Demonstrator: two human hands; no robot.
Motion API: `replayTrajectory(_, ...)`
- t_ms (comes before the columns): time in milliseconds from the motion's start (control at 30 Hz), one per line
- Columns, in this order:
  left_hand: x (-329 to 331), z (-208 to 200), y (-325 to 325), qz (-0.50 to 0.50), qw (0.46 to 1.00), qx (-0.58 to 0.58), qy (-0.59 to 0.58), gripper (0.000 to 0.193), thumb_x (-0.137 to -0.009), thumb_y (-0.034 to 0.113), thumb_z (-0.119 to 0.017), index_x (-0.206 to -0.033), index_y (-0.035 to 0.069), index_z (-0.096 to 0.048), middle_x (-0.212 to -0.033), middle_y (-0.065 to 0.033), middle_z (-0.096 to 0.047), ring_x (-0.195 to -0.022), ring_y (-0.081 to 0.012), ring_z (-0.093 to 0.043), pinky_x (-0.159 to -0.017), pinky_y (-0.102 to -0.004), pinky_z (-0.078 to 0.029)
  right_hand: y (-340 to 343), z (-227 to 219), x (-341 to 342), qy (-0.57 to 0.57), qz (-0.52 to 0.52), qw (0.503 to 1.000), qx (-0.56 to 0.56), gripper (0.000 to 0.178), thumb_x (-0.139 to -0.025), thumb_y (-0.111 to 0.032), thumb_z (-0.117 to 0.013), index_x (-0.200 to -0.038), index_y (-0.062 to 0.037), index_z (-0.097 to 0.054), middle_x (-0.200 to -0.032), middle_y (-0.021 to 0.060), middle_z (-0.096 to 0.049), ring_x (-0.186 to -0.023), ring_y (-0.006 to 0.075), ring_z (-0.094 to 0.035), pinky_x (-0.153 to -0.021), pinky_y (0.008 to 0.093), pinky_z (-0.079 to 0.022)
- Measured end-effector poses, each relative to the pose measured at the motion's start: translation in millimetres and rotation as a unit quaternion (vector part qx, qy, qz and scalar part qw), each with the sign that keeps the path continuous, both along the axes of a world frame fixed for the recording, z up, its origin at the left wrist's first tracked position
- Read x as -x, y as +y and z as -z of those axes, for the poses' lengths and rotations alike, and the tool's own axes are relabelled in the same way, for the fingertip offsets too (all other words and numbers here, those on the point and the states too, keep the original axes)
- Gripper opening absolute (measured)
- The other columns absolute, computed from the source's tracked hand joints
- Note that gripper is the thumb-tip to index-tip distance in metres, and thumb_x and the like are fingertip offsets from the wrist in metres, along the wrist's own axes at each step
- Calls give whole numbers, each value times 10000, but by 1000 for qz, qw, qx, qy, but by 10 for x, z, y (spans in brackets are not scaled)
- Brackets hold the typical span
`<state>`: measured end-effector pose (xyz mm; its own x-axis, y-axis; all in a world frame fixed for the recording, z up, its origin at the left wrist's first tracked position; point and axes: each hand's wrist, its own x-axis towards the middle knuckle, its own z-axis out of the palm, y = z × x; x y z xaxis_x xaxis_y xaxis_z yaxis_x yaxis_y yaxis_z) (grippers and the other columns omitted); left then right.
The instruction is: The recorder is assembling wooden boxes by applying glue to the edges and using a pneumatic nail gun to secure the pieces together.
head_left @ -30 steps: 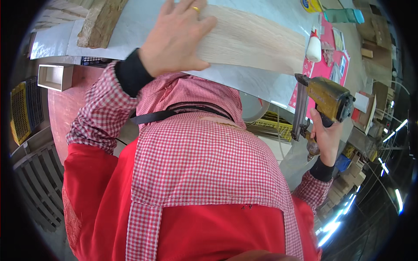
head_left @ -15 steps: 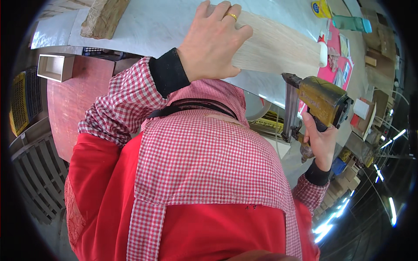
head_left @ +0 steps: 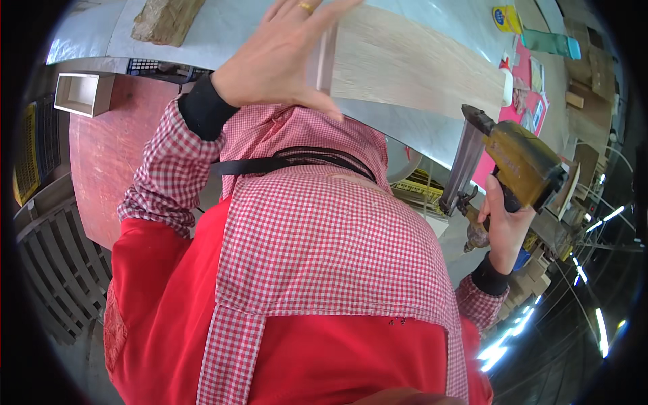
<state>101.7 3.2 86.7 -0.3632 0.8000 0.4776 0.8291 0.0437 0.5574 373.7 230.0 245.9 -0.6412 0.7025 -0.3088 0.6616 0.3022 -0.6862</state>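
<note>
A pale wood-grain board (head_left: pixel 412 61) lies on the grey-white worktop (head_left: pixel 223 34), with a narrow upright edge piece (head_left: pixel 327 59) at its left end. My left hand (head_left: pixel 277 64) is open by that end, thumb and fingers spread. Whether it touches the wood I cannot tell. My right hand (head_left: pixel 507 226) grips the handle of a worn yellow-and-black air nail gun (head_left: pixel 523 158), to the right of the board. The gun's dark nose (head_left: pixel 476 118) is off the board's near right corner, and its long magazine (head_left: pixel 463 162) slants down toward me.
A rough brown block (head_left: pixel 165 20) rests on the worktop at the far left. Below it, a small open box (head_left: pixel 84 93) stands on a reddish board (head_left: pixel 121 155). To the right are a white bottle (head_left: pixel 507 86), a yellow tub (head_left: pixel 506 19), a teal bottle (head_left: pixel 550 43) and pink sheets (head_left: pixel 523 61).
My left hand has come off the board's top and moved left, its fingers spreading. My right hand has drawn the nail gun rightward, its nose away from the board's edge.
</note>
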Motion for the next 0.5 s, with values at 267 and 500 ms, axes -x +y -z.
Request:
replayTrajectory(267, -168, 608, 262, -22, 985, -67, -155, 1143, -558, 444, -905, -1458, 30, -335, -1441, -207, -433, -1302, -341, -466, -1117, -551, -294, -341, 23, 264, -69, -99, 993, 17, 340, -917, -155, -727, -1178, 17, -595, -741, 12, -597, -526, 59, -495, -469, 218, -400)
replayTrajectory(500, -288, 649, 374, -82, 988, -67, -116, 1323, -507, 405, -930, -1526, 8, -186, -1451, -225, -414, -1344, -357, -429, -1146, -490, -299, -449, 203, 289, -50, -186, 981, -4, 350, -916, -187, -733, -1164, 22, -601, -732, 7, -597, -535, 58, -503, -479, 211, -401)
